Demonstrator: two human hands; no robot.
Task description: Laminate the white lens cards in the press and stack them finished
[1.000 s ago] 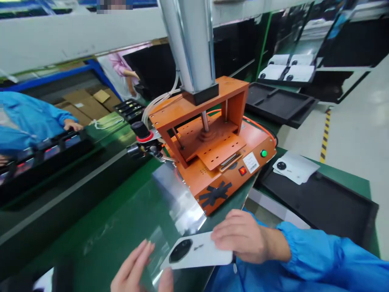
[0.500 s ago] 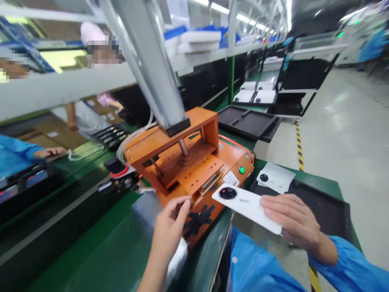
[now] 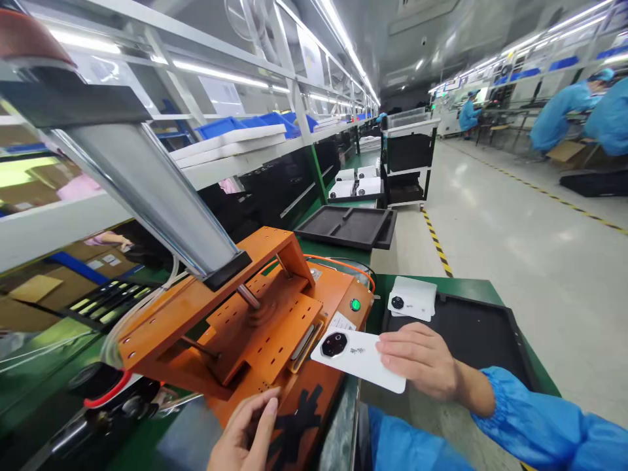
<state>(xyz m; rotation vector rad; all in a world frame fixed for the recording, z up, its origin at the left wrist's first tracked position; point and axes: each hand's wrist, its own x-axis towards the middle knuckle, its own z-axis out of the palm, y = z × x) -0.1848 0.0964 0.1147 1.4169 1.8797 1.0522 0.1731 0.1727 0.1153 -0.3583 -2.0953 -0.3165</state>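
Note:
My right hand (image 3: 424, 360) grips a white phone (image 3: 366, 356) by its near right end, fingers on top. The phone's black round camera block faces up and to the left; whether it is a whole phone or only a back cover cannot be told. It hovers over the front right edge of an orange press (image 3: 275, 314). My left hand (image 3: 245, 432) is beside the press's front, thumb and forefinger pinched close together; anything between them is hidden. Black tape (image 3: 297, 425) is stuck on the press front. A metal cylinder (image 3: 152, 190) rises from the press top.
Right of the press, white phone pieces (image 3: 413, 297) lie on a black tray (image 3: 471, 333). More black trays (image 3: 343, 226) are stacked behind. A green button (image 3: 355, 305) glows on the press. A black regulator (image 3: 105, 392) stands at left. Co-workers in blue (image 3: 564, 111) are far right.
The view has swung up and to the right, so the press appears further left and lower. My right hand still holds the phone; my left hand stays by the press front.

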